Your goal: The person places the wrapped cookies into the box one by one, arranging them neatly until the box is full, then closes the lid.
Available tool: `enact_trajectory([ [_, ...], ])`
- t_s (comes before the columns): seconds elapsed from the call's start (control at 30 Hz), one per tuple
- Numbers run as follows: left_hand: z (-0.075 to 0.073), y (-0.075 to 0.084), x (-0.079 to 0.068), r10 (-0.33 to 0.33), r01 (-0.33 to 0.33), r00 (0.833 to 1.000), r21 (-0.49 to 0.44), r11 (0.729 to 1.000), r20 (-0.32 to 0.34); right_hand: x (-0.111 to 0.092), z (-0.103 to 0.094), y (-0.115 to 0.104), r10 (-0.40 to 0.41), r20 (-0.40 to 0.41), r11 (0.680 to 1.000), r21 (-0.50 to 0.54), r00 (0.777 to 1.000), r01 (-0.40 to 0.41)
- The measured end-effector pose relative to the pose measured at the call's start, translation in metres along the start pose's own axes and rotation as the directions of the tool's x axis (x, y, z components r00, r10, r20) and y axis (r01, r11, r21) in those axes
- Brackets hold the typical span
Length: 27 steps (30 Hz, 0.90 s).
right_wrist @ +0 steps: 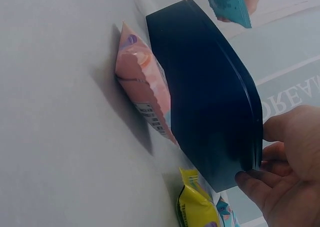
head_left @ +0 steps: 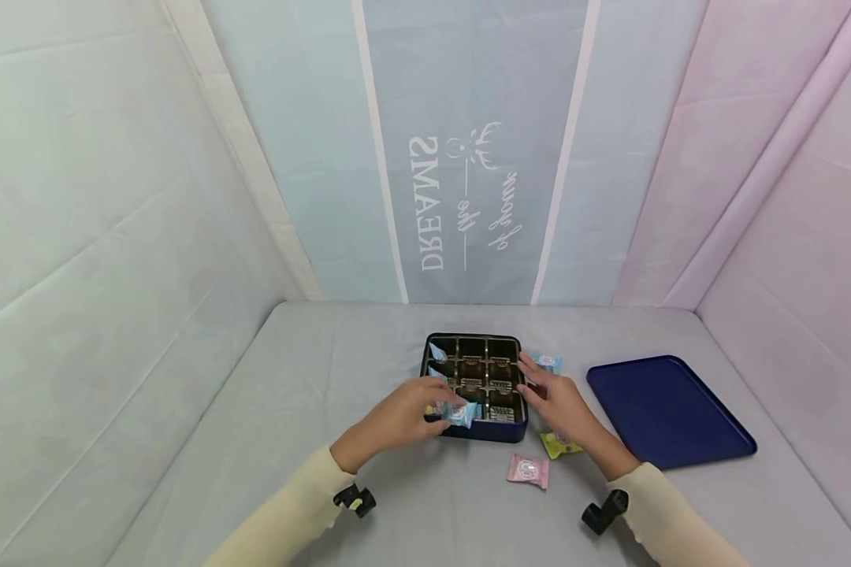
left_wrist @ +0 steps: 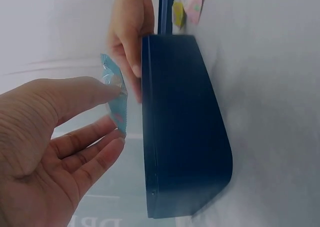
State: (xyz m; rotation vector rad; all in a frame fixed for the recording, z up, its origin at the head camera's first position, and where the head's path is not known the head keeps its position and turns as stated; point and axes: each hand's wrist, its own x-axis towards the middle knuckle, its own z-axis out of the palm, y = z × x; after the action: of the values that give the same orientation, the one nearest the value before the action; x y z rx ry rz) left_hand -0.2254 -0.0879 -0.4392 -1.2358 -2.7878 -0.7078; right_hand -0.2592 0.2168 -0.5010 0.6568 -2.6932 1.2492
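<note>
Left hand [head_left: 413, 411]: thumb and fingers pinch a blue packet [head_left: 462, 413], held just above the near edge of the box [head_left: 492, 431], toward its left. Right hand [head_left: 559, 403]: fingers spaced apart, touching the box's right side. Within the box, the left column's far and middle compartments contain blue wrappers [head_left: 437, 352]. A yellow packet [head_left: 557, 446] and a pink packet [head_left: 528, 470] lie on the cloth nearby; the lid [head_left: 670, 413] lies well to the right.
</note>
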Motion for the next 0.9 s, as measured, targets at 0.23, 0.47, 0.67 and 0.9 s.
enact_trajectory([
  [0.23,-0.001,-0.011,0.006,-0.022,0.022,1.000,-0.005,1.000,-0.008,-0.001,0.003,0.002,0.015,0.010,1.000,0.022,1.000,-0.015],
  [0.47,0.001,-0.022,0.011,-0.061,0.059,0.997,-0.071,0.996,-0.036,-0.001,0.005,0.003,0.010,0.014,1.000,0.012,1.000,-0.010],
  [0.67,0.003,-0.030,0.018,-0.087,0.086,0.996,-0.052,0.995,-0.030,-0.001,0.004,0.002,0.010,0.023,1.000,0.014,1.000,-0.011],
  [0.9,0.003,-0.035,0.026,-0.077,0.076,0.995,-0.024,0.997,-0.059,-0.001,0.004,0.004,0.017,0.010,1.000,0.010,1.000,-0.017],
])
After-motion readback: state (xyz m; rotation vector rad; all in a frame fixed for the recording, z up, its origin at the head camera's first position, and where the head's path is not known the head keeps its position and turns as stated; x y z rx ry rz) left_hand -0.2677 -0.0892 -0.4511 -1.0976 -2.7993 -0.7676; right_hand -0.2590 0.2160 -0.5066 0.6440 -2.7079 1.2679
